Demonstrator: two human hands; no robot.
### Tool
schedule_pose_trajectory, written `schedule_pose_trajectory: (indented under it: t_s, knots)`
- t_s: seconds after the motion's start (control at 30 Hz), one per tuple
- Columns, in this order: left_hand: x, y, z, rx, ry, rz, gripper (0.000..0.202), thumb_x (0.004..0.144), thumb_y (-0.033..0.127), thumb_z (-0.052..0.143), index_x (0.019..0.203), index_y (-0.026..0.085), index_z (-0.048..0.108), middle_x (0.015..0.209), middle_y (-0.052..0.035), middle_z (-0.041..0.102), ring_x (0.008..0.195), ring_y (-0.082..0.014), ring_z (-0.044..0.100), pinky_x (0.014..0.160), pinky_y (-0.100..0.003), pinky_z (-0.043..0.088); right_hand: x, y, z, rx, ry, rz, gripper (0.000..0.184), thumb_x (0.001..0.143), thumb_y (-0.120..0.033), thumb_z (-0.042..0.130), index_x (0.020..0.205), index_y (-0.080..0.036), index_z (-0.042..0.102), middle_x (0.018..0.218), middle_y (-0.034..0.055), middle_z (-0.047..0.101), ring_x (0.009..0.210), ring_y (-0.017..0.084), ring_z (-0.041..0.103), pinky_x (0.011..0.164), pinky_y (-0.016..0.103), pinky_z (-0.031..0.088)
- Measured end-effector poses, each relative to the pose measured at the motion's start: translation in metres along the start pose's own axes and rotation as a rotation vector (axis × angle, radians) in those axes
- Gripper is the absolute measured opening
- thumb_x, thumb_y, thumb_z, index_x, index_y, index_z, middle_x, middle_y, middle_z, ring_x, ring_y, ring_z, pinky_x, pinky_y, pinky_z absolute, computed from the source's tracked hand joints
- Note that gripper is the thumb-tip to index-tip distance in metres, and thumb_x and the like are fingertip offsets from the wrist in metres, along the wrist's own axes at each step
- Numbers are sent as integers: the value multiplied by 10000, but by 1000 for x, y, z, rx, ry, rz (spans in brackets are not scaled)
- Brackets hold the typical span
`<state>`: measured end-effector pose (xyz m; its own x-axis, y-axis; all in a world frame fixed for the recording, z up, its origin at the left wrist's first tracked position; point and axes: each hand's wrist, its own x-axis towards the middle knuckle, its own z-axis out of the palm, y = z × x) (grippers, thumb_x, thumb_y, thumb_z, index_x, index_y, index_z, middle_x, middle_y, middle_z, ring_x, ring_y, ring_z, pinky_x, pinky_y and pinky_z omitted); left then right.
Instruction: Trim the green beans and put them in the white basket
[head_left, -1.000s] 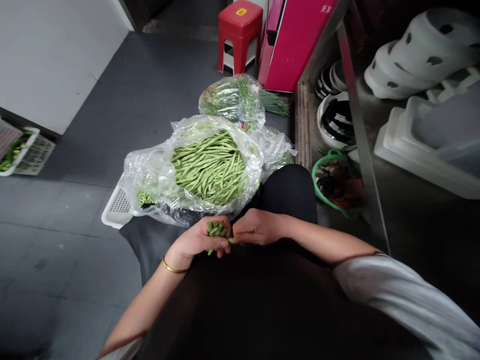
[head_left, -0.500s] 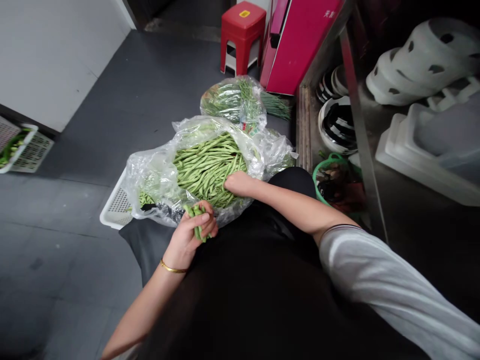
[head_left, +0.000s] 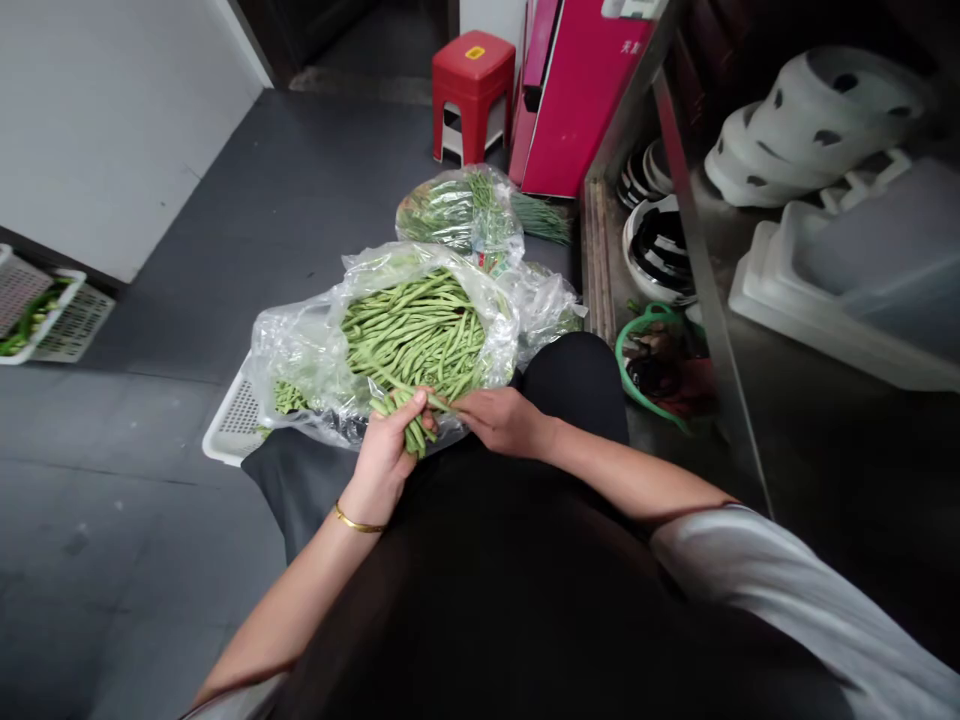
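A clear plastic bag [head_left: 300, 330] lies wide at the mouth before my knees, heaped with long green beans [head_left: 412, 325]. My left hand [head_left: 390, 435] is closed around a small bunch of green bean pieces [head_left: 417, 436] at the bag's near edge. Just to its right, my right hand [head_left: 502, 420] pinches one end of a green bean [head_left: 444, 404] whose other end reaches the left hand's fingers. A white perforated basket [head_left: 229, 425] sits partly beneath the bag on the left, with cut beans [head_left: 287, 397] seen through the plastic beside it.
Behind stands another bag of greens [head_left: 442, 210], with a red stool [head_left: 472, 90] beyond it. On the right are a green basket [head_left: 626, 365] and a metal shelf with white containers [head_left: 817, 290]. A white crate [head_left: 79, 320] of green vegetables is at far left.
My right hand has come out of the bean heap, back toward me, and now holds a bean against the left hand's bunch. The left hand has risen slightly, still gripping its pieces.
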<state>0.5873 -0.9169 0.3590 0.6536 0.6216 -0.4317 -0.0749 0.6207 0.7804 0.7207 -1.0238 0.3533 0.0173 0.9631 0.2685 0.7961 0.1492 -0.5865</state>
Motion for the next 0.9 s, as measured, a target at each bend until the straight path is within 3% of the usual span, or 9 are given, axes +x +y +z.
schedule_pose_trajectory:
  t_s: [0.17, 0.23, 0.33, 0.4, 0.47, 0.57, 0.7, 0.83, 0.9]
  knots:
    - [-12, -1, -4, 354, -93, 27, 227, 655, 232, 739, 847, 122, 685, 488, 21, 548, 407, -69, 444, 413, -179, 337, 1, -2, -16, -5, -768, -125, 177, 834, -145, 498, 801, -143, 672, 715, 46, 667, 620, 120, 563, 567, 229, 350]
    - [-16, 2, -7, 418, -148, 27, 303, 668, 224, 723, 956, 138, 686, 516, 18, 568, 402, -65, 430, 401, -178, 318, 7, -1, -30, 55, -860, -49, 147, 803, -223, 576, 874, -166, 691, 755, 30, 681, 633, 114, 565, 559, 219, 336]
    - [-20, 5, -10, 484, -218, 40, 295, 652, 206, 723, 941, 153, 692, 520, 25, 557, 399, -65, 419, 394, -182, 313, 17, 2, -39, 260, -664, 216, 348, 791, -440, 588, 983, -157, 655, 715, 7, 660, 566, 96, 546, 529, 201, 343]
    - [-20, 4, -11, 542, -228, 62, 238, 626, 191, 734, 857, 155, 689, 525, 30, 546, 412, -72, 430, 406, -189, 334, 22, 2, -32, 436, -453, 345, 374, 848, -476, 487, 905, -137, 634, 648, -14, 622, 490, 70, 500, 505, 191, 342]
    - [-19, 4, -11, 591, -215, 74, 180, 628, 191, 726, 795, 158, 668, 543, 30, 547, 424, -75, 438, 416, -193, 350, 26, 1, -20, 485, -240, 365, 358, 886, -411, 433, 727, -133, 594, 604, -23, 578, 486, 58, 466, 515, 187, 338]
    - [-19, 5, -13, 618, -232, 31, 89, 662, 198, 680, 718, 150, 631, 555, 27, 539, 415, -65, 423, 400, -185, 331, 26, 0, -5, 352, -21, 233, 355, 865, -311, 462, 552, -144, 490, 563, -20, 493, 555, 71, 443, 566, 199, 334]
    - [-24, 13, -18, 616, -436, -165, 69, 633, 173, 653, 676, 134, 615, 493, 35, 493, 385, -62, 398, 381, -180, 303, 19, 2, -3, 420, -86, -6, 318, 816, -323, 515, 549, -158, 468, 595, -6, 475, 584, 86, 447, 573, 215, 347]
    - [-26, 23, -22, 619, -601, -246, 79, 615, 177, 653, 668, 123, 628, 485, 23, 510, 403, -72, 408, 395, -190, 307, 10, 0, -3, 834, -345, 164, 311, 831, -448, 496, 743, -150, 519, 564, -28, 504, 470, 78, 474, 480, 199, 367]
    - [-25, 24, -21, 648, -670, -269, 81, 599, 169, 665, 650, 116, 633, 491, 15, 519, 423, -78, 421, 415, -199, 324, 9, -1, 1, 899, -431, 193, 334, 855, -471, 448, 790, -149, 505, 513, -49, 488, 429, 82, 462, 462, 199, 368]
